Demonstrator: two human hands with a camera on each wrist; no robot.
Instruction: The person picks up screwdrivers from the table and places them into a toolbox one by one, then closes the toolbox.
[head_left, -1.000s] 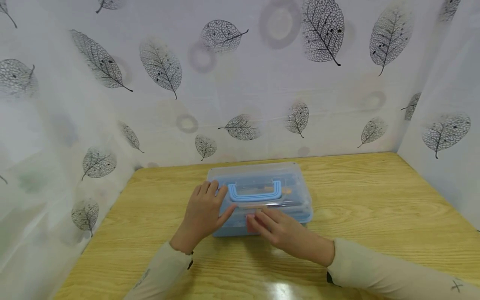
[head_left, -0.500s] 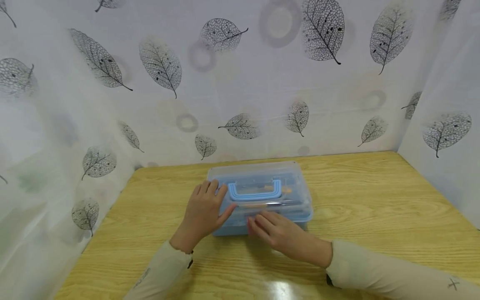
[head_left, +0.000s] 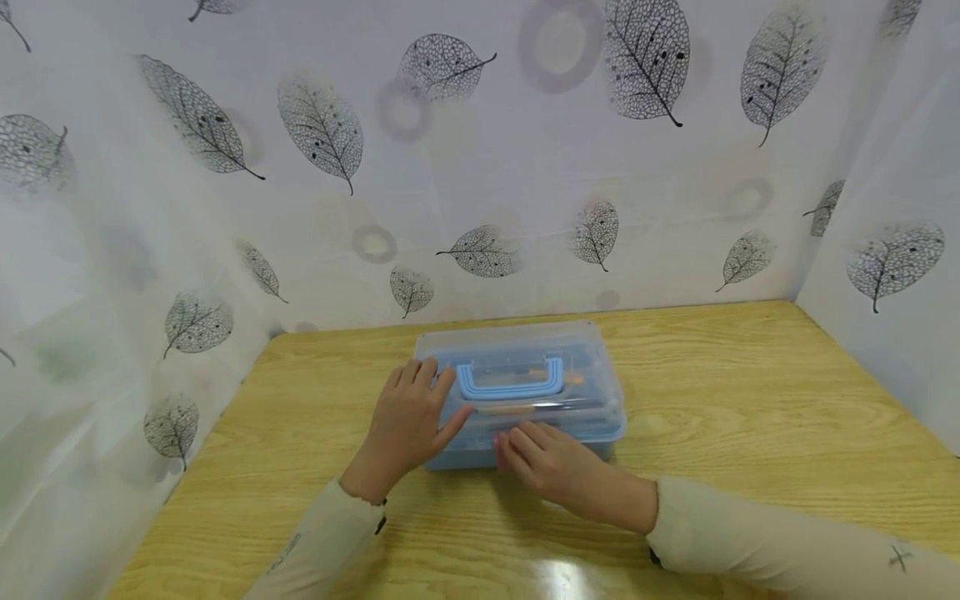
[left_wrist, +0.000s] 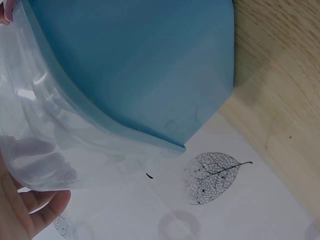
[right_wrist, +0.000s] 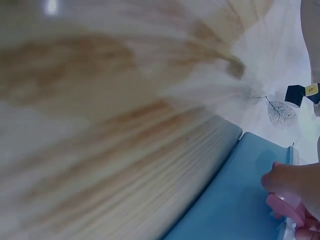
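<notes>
A storage box with a blue body [left_wrist: 150,60] and a clear lid [head_left: 510,336] sits on the table, its lid down. A blue carrying handle [head_left: 512,393] lies folded on top. My left hand [head_left: 405,417] rests on the lid's left end, fingers extended; the left wrist view shows its fingers [left_wrist: 47,207] by the lid's edge. At the front middle, my right hand [head_left: 562,468] pinches the pink latch [right_wrist: 287,207], with the thumb [right_wrist: 274,177] low on the front and other fingers over the lid's edge. Most of the latch is hidden in the head view.
The wood-grain table [head_left: 735,400] extends around the box. Behind and at both sides hangs a white curtain [head_left: 525,167] printed with grey leaves. Through the lid show an orange item [head_left: 574,378] and a long thin item, both blurred.
My right hand's fingers have drawn in over the pink latch, which shows less in the head view than before. The left hand and the box have stayed in place.
</notes>
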